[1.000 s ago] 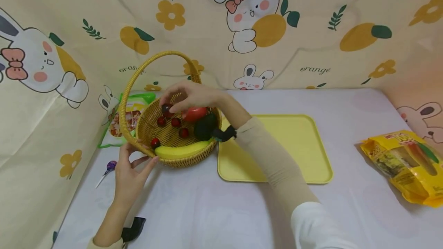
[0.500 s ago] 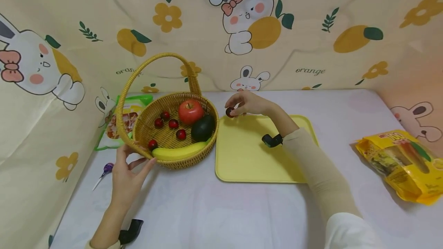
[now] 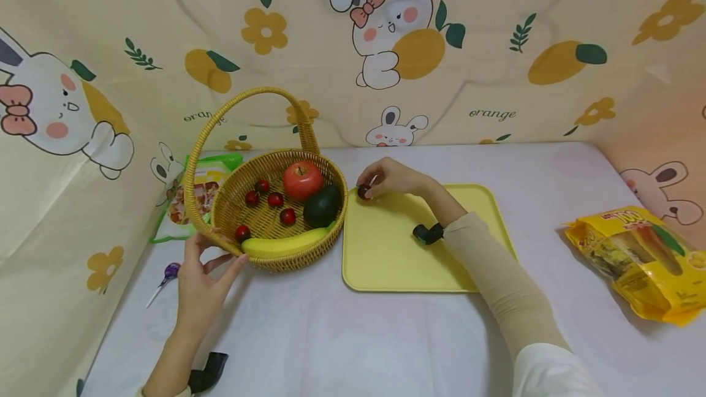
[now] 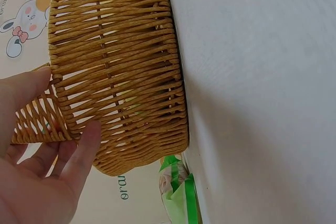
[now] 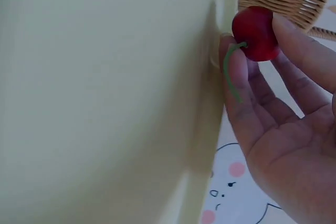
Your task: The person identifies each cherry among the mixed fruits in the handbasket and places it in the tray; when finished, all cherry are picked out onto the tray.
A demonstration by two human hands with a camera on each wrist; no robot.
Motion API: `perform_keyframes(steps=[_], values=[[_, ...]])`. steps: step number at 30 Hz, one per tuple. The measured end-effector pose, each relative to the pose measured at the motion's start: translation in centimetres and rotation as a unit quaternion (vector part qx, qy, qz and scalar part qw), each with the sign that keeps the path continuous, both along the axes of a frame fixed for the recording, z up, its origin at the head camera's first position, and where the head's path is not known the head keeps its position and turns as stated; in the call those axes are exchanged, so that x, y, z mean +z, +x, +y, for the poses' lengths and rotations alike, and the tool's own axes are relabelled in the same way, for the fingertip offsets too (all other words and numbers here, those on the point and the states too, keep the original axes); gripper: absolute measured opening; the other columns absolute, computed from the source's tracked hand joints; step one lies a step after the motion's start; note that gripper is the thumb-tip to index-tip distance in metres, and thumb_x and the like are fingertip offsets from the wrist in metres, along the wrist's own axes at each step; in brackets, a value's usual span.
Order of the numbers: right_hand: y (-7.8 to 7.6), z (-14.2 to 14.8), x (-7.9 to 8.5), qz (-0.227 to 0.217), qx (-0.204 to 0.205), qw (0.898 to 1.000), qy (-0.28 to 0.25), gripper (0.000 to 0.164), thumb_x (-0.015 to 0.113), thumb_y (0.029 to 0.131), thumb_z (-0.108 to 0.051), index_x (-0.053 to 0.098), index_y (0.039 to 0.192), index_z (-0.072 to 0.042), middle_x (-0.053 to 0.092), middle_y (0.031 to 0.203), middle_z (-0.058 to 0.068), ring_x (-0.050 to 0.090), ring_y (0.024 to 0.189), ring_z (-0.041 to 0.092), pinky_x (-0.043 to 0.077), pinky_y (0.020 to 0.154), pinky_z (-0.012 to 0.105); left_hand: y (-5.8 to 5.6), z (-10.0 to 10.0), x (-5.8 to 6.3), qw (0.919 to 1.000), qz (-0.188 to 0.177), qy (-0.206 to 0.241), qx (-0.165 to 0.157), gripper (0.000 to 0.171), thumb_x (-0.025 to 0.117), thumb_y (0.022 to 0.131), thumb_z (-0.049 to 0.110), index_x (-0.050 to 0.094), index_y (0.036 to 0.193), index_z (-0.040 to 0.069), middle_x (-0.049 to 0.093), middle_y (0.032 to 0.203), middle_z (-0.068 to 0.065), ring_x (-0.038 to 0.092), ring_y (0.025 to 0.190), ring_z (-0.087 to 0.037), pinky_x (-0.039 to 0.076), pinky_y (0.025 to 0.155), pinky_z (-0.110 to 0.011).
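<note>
My right hand (image 3: 388, 177) pinches a dark red cherry (image 5: 255, 33) with a green stem between thumb and fingers. It is over the far left corner of the yellow tray (image 3: 408, 262). My left hand (image 3: 205, 283) grips the wicker basket (image 4: 121, 66) at its near left, where the handle meets the rim. Inside the basket lie a red apple (image 3: 303, 181), a dark green avocado (image 3: 322, 206), a yellow banana (image 3: 287, 244) and several cherries (image 3: 275, 200). One cherry (image 3: 242, 233) sits by the banana's left end.
Behind the basket on the left lies a green and white packet (image 3: 193, 201). A purple-wrapped lollipop (image 3: 171, 271) is on the table (image 3: 331, 342) left of my left hand. A yellow packet (image 3: 640, 262) lies at the right. Patterned cloth (image 3: 496, 17) rises behind.
My right hand has carried a cherry out of the basket to the right, over the tray's far left corner, and lowered slightly. The left hand keeps its grip on the basket.
</note>
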State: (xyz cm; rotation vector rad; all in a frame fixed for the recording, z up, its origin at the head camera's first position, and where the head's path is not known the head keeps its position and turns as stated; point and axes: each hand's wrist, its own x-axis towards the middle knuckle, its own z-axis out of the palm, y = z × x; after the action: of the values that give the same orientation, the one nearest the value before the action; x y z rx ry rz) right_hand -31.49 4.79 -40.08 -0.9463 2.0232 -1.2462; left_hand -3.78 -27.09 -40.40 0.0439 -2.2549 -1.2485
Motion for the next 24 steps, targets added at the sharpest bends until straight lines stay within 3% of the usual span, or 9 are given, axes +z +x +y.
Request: perform_keyframes(steps=[4,11,24], values=[[0.09,-0.15,-0.50,0.033,-0.019,0.999,-0.002,0.030,0.078,0.083,0.002,0.068,0.111,0.008,0.070,0.098,0.015,0.065,0.087,0.019,0.058,0.072,0.020,-0.03,-0.02,0.05,1.0000,-0.001,0.000,-0.001,0.071,0.080,0.076,-0.012,0.043,0.136,-0.006,0.051,0.119,0.010,0.051,0.111,-0.007,0.056,0.082,-0.009],[0.36,-0.26,-0.92,0.098,-0.020,0.995,-0.009,0.023,0.081,0.081,0.000,0.073,0.102,0.007,0.073,0.095,0.016,0.064,0.084,0.017,0.056,0.072,0.019,0.01,0.01,0.21,1.0000,0.004,-0.006,0.001,0.071,0.080,0.076,-0.012,0.043,0.136,-0.006,0.051,0.119,0.011,0.051,0.110,-0.008,0.056,0.082,-0.009],[0.65,-0.23,-1.05,0.114,-0.006,0.993,0.001,0.024,0.081,0.080,0.002,0.073,0.103,0.008,0.073,0.095,0.016,0.066,0.083,0.019,0.058,0.071,0.020,0.08,0.11,0.09,0.9998,-0.009,-0.011,0.011,0.073,0.081,0.076,-0.012,0.042,0.138,-0.006,0.052,0.121,0.006,0.050,0.111,-0.005,0.054,0.082,-0.007]])
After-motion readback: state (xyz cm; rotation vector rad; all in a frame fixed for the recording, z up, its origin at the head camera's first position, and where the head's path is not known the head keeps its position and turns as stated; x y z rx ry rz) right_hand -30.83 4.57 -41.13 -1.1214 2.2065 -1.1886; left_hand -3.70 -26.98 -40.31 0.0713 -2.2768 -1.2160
